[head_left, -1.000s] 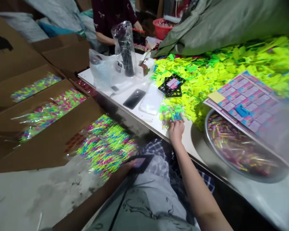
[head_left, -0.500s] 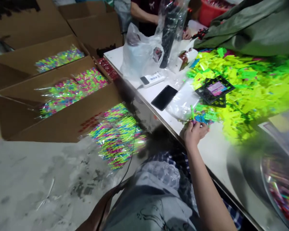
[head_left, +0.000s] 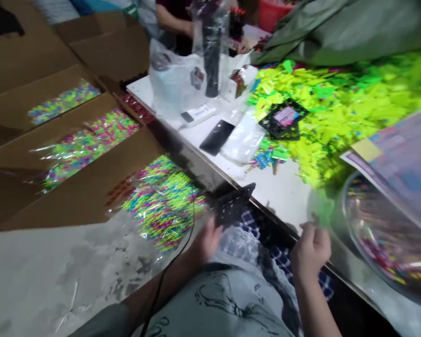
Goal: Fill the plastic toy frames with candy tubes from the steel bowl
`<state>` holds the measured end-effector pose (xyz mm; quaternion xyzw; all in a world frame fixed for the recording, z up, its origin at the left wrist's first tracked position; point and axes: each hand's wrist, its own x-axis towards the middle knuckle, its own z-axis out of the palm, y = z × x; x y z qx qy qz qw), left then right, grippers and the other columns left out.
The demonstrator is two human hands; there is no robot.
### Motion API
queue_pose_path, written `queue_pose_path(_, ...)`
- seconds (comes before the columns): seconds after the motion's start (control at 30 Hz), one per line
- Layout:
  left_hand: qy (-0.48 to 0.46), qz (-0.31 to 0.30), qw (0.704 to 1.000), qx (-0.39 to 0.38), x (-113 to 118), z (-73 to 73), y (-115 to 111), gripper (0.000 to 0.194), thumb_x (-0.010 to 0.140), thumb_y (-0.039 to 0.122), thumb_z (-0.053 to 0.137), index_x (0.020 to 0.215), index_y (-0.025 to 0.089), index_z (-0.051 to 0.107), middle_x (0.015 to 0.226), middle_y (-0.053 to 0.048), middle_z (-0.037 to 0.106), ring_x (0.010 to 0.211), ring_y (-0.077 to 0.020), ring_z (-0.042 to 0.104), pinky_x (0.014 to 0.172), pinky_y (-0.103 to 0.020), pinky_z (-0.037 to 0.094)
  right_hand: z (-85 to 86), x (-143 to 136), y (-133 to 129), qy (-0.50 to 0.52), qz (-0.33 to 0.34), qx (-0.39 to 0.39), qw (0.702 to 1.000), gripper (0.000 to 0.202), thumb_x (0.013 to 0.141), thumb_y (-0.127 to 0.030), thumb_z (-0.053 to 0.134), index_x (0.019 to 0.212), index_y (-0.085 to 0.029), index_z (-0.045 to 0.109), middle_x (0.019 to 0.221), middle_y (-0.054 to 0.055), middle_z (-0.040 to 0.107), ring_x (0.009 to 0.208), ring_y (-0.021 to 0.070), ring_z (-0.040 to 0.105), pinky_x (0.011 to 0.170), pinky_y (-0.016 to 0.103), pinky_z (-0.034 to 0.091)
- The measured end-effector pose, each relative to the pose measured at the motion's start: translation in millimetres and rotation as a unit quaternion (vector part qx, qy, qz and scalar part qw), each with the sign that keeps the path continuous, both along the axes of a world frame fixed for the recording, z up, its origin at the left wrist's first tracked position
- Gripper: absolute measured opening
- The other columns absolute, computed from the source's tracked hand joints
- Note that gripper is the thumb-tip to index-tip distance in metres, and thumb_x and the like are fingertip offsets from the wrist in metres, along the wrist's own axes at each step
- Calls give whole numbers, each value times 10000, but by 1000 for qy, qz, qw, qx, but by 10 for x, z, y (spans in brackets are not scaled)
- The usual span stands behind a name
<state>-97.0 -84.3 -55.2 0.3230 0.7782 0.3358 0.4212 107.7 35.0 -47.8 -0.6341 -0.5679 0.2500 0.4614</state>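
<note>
My left hand, slightly blurred, is closed on the edge of a black perforated plastic plate. The plate is tilted over my lap, by the table's front edge. Above the same edge, farther right, my right hand is closed with its fingers bent in; whatever may be in them is hidden. Beyond it on the white table lies a small cluster of blue, green and pink plastic pieces. More black perforated plates, with a pink-and-blue card on top, rest against a heap of neon yellow-green pieces.
A phone, a white device and clear bags lie on the table. A round tub of colourful pieces stands at right, partly under a printed sheet. Cardboard boxes and bagged sticks are left. Another person's arm shows behind.
My right hand has left the small colourful cluster and moved down and right, closed. My left hand has come into view holding a black perforated plate. The camera view has shifted.
</note>
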Motion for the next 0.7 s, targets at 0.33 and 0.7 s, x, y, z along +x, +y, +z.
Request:
queue_pose_path(0.33,-35,-183,969,160,904,-175,1222,689,829,362,441,1392,162,98,1444,-159,237,1315,-243,271,1050,-414,297,-99,730,-519,237,14,-72,969,174,876,-389,409,901,-236,487,725,-4,602,722,155,542,753,314,393)
queue_pose_path(0.7,360,-524,748,192,687,-43,2030,589,828,517,385,1356,268,304,1472,-56,210,1353,-258,140,1084,-469,128,-166,558,323,113,139,-39,983,120,755,-300,573,822,-200,576,797,22,547,695,170,547,642,285,449)
